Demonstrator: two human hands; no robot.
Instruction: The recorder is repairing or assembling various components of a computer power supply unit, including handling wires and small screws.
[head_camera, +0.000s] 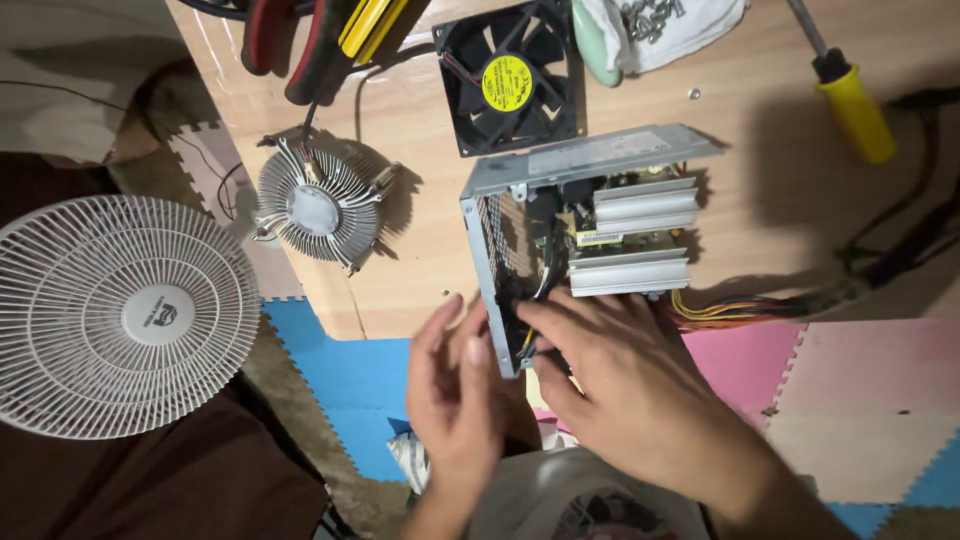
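Currently: opened power supply unit (580, 220) sits on the wooden table (420, 270) near its front edge, grey metal case with lid tipped back; inside are two finned aluminium heatsinks (640, 235), a circuit board and wiring, with a bundle of coloured wires (720, 308) running out the right side. Right hand (620, 385) reaches in from below, palm down, fingers (535, 318) curled over the case's near corner and touching the wires there; can't tell whether anything is pinched. Left hand (455, 390) is just beside the case's left wall, edge-on, fingers held loosely together, holding nothing visible. Nearby on the table: black case fan (508, 80), round cooler heatsink (315, 205), yellow-handled screwdriver (850, 100), pliers (330, 40) cut off by the top edge. White desk fan (125, 315) stands off the table at left. Near corner of the case is hidden under the right hand.
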